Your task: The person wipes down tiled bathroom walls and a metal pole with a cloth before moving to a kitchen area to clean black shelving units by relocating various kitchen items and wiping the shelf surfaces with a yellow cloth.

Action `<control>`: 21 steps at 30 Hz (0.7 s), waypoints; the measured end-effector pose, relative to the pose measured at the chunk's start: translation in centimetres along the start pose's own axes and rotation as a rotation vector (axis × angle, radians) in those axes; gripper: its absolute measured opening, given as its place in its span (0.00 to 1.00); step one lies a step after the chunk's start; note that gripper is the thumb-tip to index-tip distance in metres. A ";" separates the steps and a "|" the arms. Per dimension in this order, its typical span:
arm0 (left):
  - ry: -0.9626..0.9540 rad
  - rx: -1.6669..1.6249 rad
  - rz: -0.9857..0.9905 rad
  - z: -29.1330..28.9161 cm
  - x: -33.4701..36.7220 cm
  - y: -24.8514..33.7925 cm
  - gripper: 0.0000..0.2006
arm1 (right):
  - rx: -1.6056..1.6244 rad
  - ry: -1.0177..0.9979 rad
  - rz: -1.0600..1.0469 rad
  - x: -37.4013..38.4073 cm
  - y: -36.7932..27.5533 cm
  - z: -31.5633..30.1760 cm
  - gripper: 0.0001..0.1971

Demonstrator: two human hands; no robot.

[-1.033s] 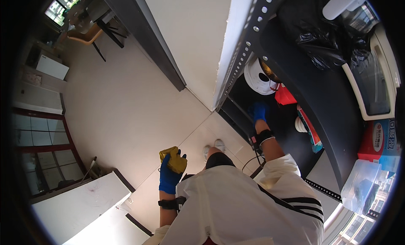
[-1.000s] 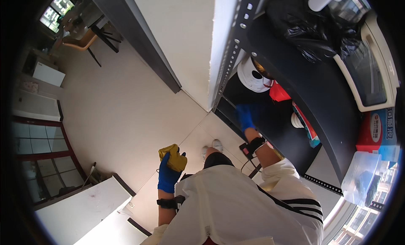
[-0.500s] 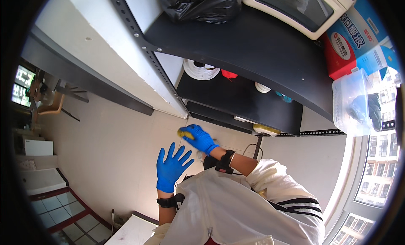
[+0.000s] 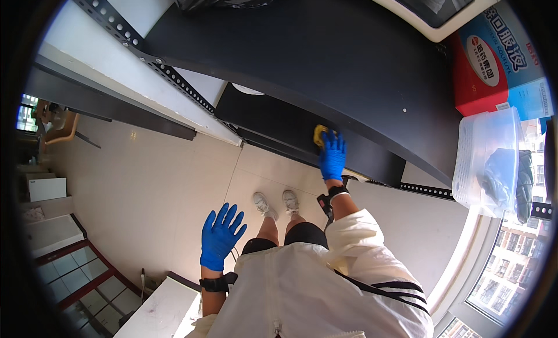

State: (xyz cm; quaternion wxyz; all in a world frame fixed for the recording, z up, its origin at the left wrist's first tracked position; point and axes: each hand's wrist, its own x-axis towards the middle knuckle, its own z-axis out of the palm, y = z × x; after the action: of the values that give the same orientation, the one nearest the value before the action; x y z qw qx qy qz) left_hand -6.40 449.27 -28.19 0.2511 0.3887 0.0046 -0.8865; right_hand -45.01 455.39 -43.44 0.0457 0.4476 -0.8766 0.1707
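In the head view, the right hand [image 4: 332,156], in a blue glove, presses its fingers down on a small yellow sponge [image 4: 319,134] that lies on the lower black shelf [image 4: 372,155] of a metal rack, near the shelf's front edge; only a crumpled yellow corner of the sponge shows past the fingertips. The left hand [image 4: 220,236], also gloved in blue, hangs empty over the pale tiled floor [image 4: 145,187] with its fingers spread apart, well away from the sponge. On the upper shelf [image 4: 325,53] stand a red and blue carton [image 4: 500,59] and a translucent plastic tub [image 4: 491,157].
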 end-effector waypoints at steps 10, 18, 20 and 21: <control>-0.001 -0.043 0.031 0.6 -0.3 -5.0 0.23 | -0.071 0.400 0.605 -1.5 6.0 -0.5 0.24; 0.047 -0.047 0.126 -0.2 -1.3 -6.5 0.23 | 0.230 0.110 0.072 -1.2 -5.4 1.2 0.28; 0.032 -0.038 0.106 0.4 -0.2 -6.9 0.23 | 0.267 -0.010 -0.160 -1.0 -3.3 0.8 0.29; 0.019 -0.033 0.089 0.7 0.3 -7.0 0.23 | 0.266 -0.010 -0.156 -1.3 -1.7 0.5 0.29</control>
State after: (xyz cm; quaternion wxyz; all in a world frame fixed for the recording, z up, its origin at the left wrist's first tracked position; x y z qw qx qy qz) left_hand -10.18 455.16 -29.22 0.2964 0.3927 0.0044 -0.8706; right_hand -42.86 455.31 -43.83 -0.0053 0.5173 -0.8092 0.2787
